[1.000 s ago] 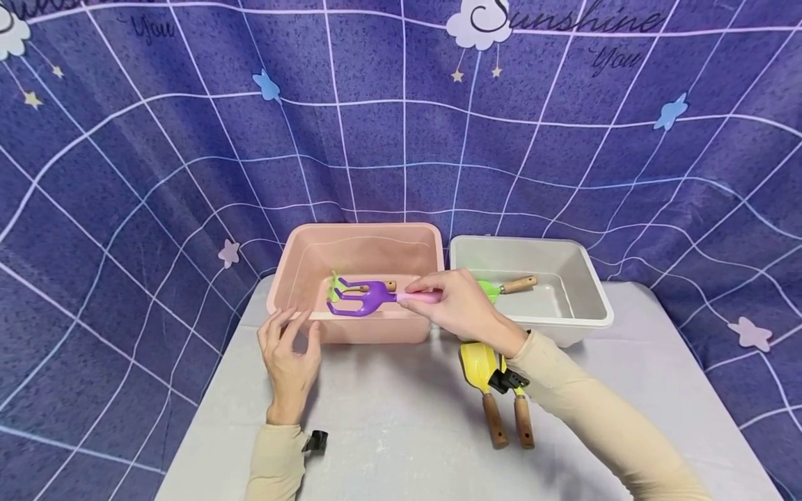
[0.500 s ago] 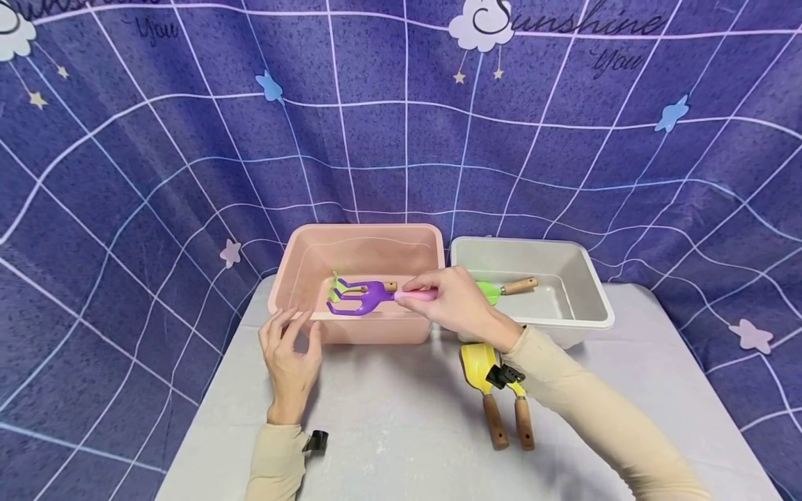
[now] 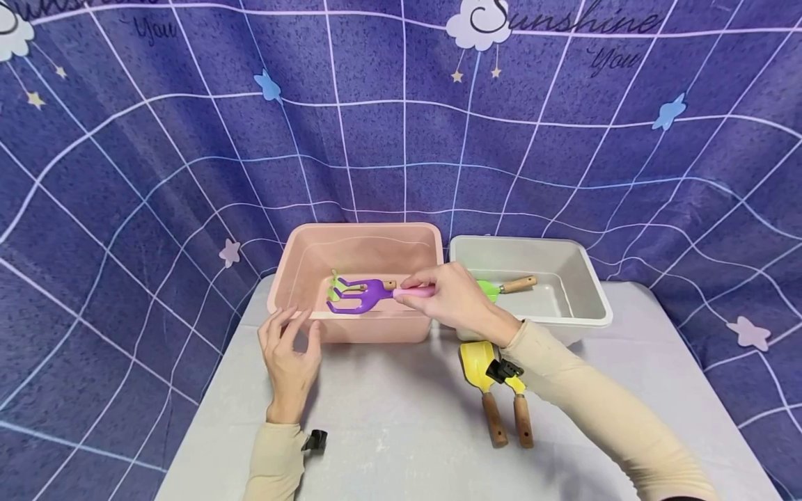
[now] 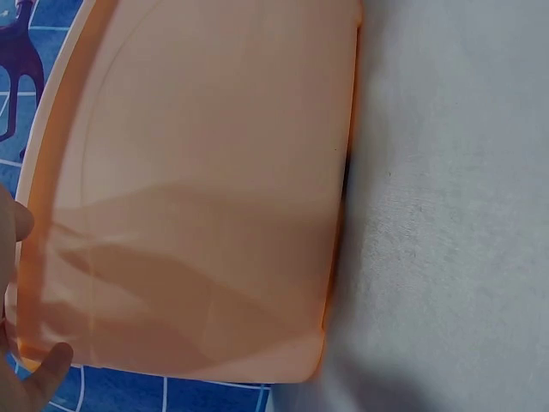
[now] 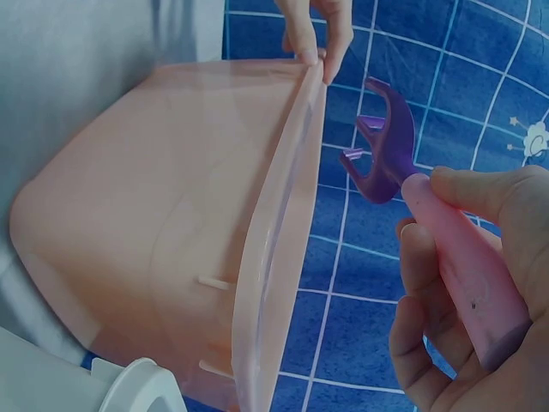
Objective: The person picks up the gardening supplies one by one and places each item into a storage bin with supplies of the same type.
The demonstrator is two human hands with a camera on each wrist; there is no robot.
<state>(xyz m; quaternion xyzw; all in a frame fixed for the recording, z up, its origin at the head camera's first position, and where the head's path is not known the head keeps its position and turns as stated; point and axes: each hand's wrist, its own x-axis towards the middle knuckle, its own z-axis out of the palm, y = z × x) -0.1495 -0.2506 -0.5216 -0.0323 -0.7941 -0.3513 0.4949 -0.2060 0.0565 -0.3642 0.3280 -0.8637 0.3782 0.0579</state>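
The right hand (image 3: 447,298) and its sleeve (image 3: 585,390) have shifted a little to the left and toward the curtain (image 3: 388,118) over the last second, while the hand rake (image 3: 374,294) has hardly moved and the left hand (image 3: 291,358) keeps its place. The rake has a smooth purple head with three curved tines, their tips bent downward, and a pink handle (image 5: 467,275) with a small dark mark. It hangs over the pink bin (image 3: 376,331), roughly level, tines to the left, and the right wrist view shows it apart from the rim.

The right arm reaches in from the lower right, its fingers and thumb closed round the handle. The left forearm comes up from the bottom, and that hand holds the bin's near left corner, fingers bent over the rim, thumb spread away from them.

Inside the pink bin lies a green tool (image 3: 334,287) with a wooden handle; beside it, the white bin (image 3: 592,321) holds another, a green-headed tool (image 3: 489,289).
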